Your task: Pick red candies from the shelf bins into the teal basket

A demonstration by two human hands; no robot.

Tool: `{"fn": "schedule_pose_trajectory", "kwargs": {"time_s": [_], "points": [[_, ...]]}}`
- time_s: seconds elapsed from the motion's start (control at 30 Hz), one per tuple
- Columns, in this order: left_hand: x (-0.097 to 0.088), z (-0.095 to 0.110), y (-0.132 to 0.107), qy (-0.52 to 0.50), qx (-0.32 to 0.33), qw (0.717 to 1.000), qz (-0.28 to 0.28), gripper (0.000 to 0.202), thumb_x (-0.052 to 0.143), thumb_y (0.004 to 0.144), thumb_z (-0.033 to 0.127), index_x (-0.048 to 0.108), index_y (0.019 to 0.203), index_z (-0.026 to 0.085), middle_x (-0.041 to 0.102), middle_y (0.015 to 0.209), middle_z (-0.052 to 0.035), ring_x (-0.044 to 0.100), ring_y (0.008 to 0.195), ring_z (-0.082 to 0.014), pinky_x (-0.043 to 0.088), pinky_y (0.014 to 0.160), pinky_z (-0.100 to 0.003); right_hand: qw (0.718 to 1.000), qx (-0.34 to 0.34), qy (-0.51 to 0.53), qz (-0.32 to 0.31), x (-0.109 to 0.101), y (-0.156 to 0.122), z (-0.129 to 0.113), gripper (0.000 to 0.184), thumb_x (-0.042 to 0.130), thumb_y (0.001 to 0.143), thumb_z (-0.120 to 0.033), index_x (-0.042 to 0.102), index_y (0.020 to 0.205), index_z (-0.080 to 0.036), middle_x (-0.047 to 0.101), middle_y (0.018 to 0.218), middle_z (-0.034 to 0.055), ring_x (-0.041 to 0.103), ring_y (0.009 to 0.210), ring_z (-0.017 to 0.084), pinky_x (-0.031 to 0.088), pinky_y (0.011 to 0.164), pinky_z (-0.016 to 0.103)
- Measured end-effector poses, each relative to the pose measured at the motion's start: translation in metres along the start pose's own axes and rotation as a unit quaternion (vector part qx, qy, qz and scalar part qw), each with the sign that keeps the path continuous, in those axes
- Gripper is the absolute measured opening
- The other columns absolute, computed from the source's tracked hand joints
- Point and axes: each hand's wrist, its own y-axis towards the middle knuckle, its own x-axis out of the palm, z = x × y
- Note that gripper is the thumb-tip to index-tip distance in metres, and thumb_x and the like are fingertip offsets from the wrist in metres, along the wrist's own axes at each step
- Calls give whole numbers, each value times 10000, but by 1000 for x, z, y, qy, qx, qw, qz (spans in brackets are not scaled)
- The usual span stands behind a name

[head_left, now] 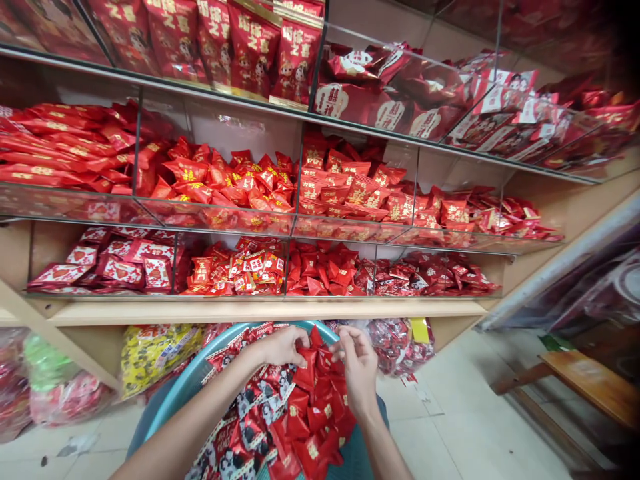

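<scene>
A teal plastic basin sits low in front of me, heaped with small red candy packets and packets printed with cartoon figures. My left hand is closed in a pinch on red packets at the top of the heap. My right hand is just right of it, fingers curled and pinching at the same cluster of red packets. Both forearms reach in from the bottom of the view.
Glass-fronted shelves hold piles of red packets in several compartments; larger red bags stand on top. Under the wooden shelf board lie clear sacks of sweets, one yellow. A wooden bench stands at the right on the tiled floor.
</scene>
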Motion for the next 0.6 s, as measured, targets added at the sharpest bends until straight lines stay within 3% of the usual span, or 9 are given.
{"fn": "schedule_pose_trajectory", "kwargs": {"time_s": [0.13, 0.37, 0.53, 0.6], "points": [[2, -5, -2, 1, 12, 1000, 5, 303, 671, 576, 253, 593, 847, 144, 487, 570, 56, 444, 520, -99, 299, 482, -197, 1000, 4, 0, -2, 0, 0, 0, 293, 594, 777, -449, 558, 877, -176, 600, 630, -11, 551, 547, 129, 434, 494, 235], [14, -29, 3, -21, 37, 998, 48, 379, 626, 625, 226, 539, 985, 145, 538, 888, -30, 556, 677, -130, 394, 532, -203, 1000, 1, -8, -4, -1, 0, 3, 283, 594, 778, -449, 561, 874, -184, 589, 640, -17, 550, 555, 129, 429, 509, 239], [7, -11, -17, -32, 57, 994, 90, 267, 581, 709, 256, 544, 951, 148, 526, 971, -53, 581, 762, -144, 455, 645, -240, 1000, 7, -6, -8, 0, -1, 2, 273, 595, 777, -445, 555, 870, -191, 561, 626, -31, 525, 539, 117, 419, 503, 231], [-4, -1, -36, -5, 84, 985, 150, 230, 541, 772, 311, 579, 935, 154, 567, 955, -55, 570, 801, -153, 459, 719, -257, 1000, 11, -6, -6, 1, -2, 1, 278, 593, 775, -451, 554, 868, -192, 556, 605, -34, 514, 528, 116, 410, 491, 226]]}}
